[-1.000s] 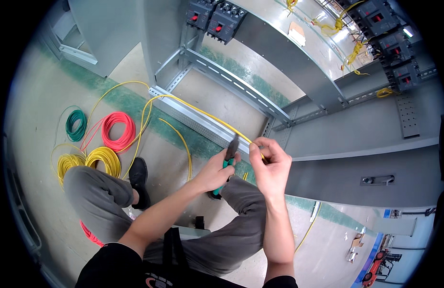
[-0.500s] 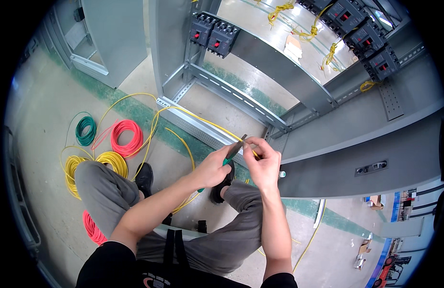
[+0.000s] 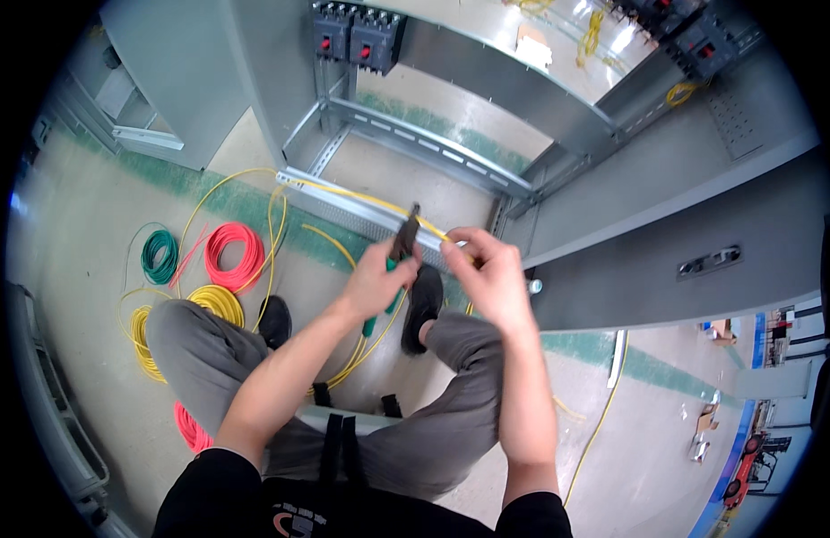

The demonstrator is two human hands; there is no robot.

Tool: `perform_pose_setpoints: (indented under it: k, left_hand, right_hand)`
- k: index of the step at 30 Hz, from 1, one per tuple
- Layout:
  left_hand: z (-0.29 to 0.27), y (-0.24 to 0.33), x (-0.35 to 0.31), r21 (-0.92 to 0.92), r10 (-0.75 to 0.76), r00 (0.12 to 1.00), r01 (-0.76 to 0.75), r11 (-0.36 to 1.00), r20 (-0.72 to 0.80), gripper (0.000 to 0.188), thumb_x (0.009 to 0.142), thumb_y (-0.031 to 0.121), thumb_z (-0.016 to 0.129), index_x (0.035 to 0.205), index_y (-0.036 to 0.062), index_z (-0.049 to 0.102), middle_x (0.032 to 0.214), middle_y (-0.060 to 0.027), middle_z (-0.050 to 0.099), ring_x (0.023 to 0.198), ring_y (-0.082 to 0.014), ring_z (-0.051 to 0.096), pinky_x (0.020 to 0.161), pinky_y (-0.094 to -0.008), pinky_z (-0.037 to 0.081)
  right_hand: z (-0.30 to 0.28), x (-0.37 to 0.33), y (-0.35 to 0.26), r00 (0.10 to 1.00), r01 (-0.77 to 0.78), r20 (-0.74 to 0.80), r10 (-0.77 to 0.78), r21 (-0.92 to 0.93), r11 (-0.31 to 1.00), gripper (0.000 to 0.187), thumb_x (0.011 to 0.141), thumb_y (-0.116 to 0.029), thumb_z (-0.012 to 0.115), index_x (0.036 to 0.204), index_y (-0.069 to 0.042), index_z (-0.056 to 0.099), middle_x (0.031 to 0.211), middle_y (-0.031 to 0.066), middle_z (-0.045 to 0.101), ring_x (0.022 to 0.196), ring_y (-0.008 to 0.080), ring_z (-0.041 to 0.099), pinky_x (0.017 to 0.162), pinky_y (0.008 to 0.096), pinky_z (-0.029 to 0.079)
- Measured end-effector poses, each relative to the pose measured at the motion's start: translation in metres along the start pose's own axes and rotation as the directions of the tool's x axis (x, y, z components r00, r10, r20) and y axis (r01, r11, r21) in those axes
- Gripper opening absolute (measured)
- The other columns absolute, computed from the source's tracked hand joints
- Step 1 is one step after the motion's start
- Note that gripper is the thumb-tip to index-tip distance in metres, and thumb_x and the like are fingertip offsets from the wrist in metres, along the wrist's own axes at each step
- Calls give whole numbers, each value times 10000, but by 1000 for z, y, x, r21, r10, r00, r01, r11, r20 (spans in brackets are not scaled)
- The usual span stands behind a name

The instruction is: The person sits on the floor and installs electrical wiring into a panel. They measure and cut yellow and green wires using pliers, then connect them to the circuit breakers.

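Pliers point(image 3: 404, 241) shifted away from right hand point(image 3: 488, 276) | left hand point(image 3: 376, 283) grasping them | right hand pinching yellow wire point(image 3: 432, 229)

Elec. wkshp: breakers point(image 3: 376, 43), metal cab. point(image 3: 639, 273)

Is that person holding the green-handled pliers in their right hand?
No, the left hand grips the green-handled pliers, while the right hand pinches the yellow wire.

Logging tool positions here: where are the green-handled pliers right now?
In the head view, the green-handled pliers are near the middle, in the left hand, their dark tip by the yellow wire, left of the right hand.
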State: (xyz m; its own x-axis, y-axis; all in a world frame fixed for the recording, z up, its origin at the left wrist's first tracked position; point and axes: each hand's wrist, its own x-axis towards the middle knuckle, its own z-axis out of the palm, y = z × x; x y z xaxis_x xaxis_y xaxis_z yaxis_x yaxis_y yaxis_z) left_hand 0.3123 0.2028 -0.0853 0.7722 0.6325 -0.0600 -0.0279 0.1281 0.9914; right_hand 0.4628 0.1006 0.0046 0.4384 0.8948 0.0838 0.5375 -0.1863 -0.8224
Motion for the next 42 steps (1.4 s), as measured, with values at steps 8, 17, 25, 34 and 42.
perform_pose_setpoints:
  k: [8, 17, 25, 34, 42]
  left_hand:
    - [-40, -39, 39, 11, -39, 910, 48, 999, -413, 265, 938, 186, 648, 1114, -1, 581, 603, 7, 472, 466, -91, 448, 431, -264, 368]
    - [-134, -287, -38, 478, -533, 509, 853, 209, -676, 398, 786, 287, 671, 1100, 42, 667, 1152, -212, 658, 1094, -356, 629, 919, -444, 500]
    - [-136, -413, -96, 795, -156, 790, 605, 45, -593, 339, 795, 177, 643, 1108, 56, 601, 1070, -152, 601, 1077, -337, 548, 862, -493, 463]
    - [-5, -401, -128, 794, -259, 810, 577, 191, -526, 344, 811, 251, 654, 1090, 65, 578, 1122, -133, 556, 1122, -301, 508, 888, -476, 415]
    - [-14, -444, -201, 845, -290, 798, 530, -80, -528, 253, 803, 230, 644, 988, 65, 596, 964, -137, 618, 937, -317, 610, 822, -457, 468]
  right_hand:
    - [-5, -4, 25, 996, -6, 87, 10, -52, 999, 184, 936, -110, 593, 1009, 28, 690, 695, 40, 624, 649, 100, 553, 621, 264, 471]
    - [-15, 0, 26, 962, -70, -248, 118, 195, 978, 167, 939, -78, 586, 1024, 23, 688, 704, 41, 644, 649, 56, 581, 610, 217, 467]
    - [-22, -11, 33, 943, -10, -318, 100, 272, 962, 215, 968, -124, 592, 1101, 26, 670, 736, 10, 611, 610, 47, 492, 550, 183, 377]
    - [-24, -28, 51, 935, 41, -348, 75, 315, 948, 282, 975, -153, 591, 1143, 70, 627, 756, 35, 595, 616, 55, 476, 569, 185, 368]
    - [-49, -63, 88, 966, -212, -124, 226, 114, 971, 211, 997, -121, 528, 1085, 41, 633, 881, 54, 658, 864, 108, 574, 812, 263, 470]
